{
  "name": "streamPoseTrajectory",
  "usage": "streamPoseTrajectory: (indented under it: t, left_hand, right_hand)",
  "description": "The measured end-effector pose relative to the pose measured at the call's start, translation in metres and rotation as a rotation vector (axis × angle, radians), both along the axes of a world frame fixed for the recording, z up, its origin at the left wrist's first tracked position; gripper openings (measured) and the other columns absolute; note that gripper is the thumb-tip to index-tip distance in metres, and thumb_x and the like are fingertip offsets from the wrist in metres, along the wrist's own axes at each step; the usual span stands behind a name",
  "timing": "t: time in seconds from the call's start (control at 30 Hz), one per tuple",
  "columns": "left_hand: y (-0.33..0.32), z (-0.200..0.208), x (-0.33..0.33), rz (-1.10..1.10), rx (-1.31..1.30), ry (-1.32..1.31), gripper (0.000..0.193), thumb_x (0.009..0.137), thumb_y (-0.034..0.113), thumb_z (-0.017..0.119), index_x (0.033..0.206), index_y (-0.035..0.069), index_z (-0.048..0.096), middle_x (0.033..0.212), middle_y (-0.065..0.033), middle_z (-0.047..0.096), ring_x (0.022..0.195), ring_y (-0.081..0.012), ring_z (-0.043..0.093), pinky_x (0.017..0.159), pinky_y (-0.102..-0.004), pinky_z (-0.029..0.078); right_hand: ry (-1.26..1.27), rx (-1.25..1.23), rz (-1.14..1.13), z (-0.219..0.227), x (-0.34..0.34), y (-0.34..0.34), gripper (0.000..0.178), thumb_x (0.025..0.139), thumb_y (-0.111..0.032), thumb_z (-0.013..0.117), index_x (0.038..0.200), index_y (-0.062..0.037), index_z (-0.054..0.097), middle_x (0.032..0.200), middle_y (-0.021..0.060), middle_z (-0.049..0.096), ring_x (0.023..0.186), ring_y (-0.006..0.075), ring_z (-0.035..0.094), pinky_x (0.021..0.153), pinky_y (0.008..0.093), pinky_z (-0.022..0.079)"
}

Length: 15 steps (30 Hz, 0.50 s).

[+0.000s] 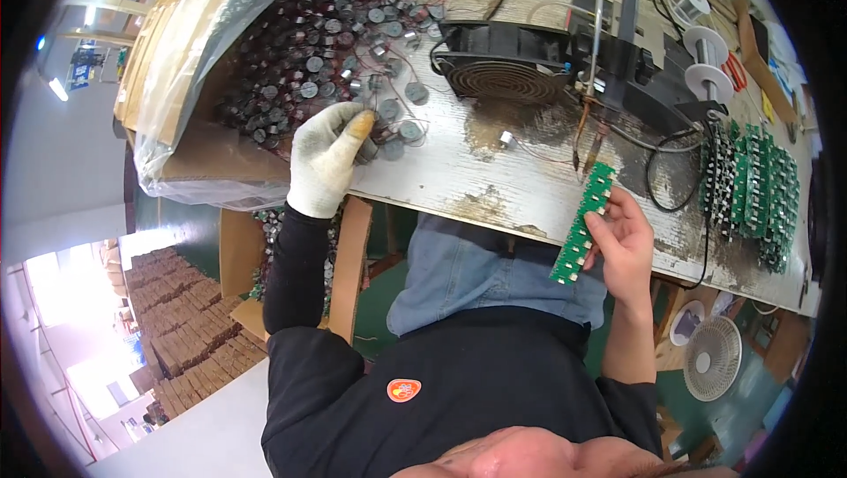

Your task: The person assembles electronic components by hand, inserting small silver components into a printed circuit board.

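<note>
My left hand (325, 158), in a white glove with a stained thumb, is at the table's front edge beside the heap of small round metal motors (311, 63) with thin red wires. Its fingers are curled closed among the nearest motors, and what they grip is hidden. Bare, my right hand (625, 244) holds a long green circuit board (584, 226) by its right edge, thumb on top. The board stands tilted, its upper end close under the soldering iron tip (593, 147). One loose small silver motor (506, 138) with wires lies left of that tip.
A black fan (507, 63) stands behind the work spot. Solder wire spools (708, 63) are at the back right. Several green boards (750, 187) are stacked on the right. A plastic-lined carton (198, 156) borders the heap; another open carton (353, 253) sits below the table edge.
</note>
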<state>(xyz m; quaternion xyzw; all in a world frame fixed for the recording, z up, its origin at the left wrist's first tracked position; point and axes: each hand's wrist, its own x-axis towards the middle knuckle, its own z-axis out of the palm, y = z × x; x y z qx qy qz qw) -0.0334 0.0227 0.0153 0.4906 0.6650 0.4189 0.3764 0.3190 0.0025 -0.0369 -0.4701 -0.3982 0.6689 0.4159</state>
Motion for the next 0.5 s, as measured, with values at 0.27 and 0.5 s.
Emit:
streamPoseTrajectory:
  t: [0.27, 0.5]
  left_hand:
    - [-0.004, -0.008, -0.007, 0.158, 0.264, -0.311, 0.025, 0.092, 0.013, 0.061, 0.108, -0.006, 0.061, 0.091, -0.0093, 0.066, 0.071, -0.0128, 0.061, 0.062, -0.0237, 0.048]
    - [-0.008, 0.01, 0.011, 0.195, 0.389, 0.005, 0.025, 0.094, 0.015, 0.059, 0.109, -0.005, 0.062, 0.102, -0.0119, 0.067, 0.06, -0.0065, 0.055, 0.053, -0.0194, 0.044]
  right_hand:
    - [-0.038, 0.021, -0.005, 0.004, -0.001, 0.0, 0.036, 0.089, 0.003, 0.056, 0.123, 0.0071, 0.045, 0.103, 0.0122, 0.06, 0.056, 0.008, 0.056, 0.042, 0.0197, 0.045]
    - [-0.019, 0.03, -0.014, -0.001, 0.001, -0.001, 0.037, 0.089, 0.003, 0.056, 0.123, 0.0078, 0.045, 0.104, 0.0125, 0.06, 0.058, 0.0079, 0.057, 0.042, 0.0196, 0.046]
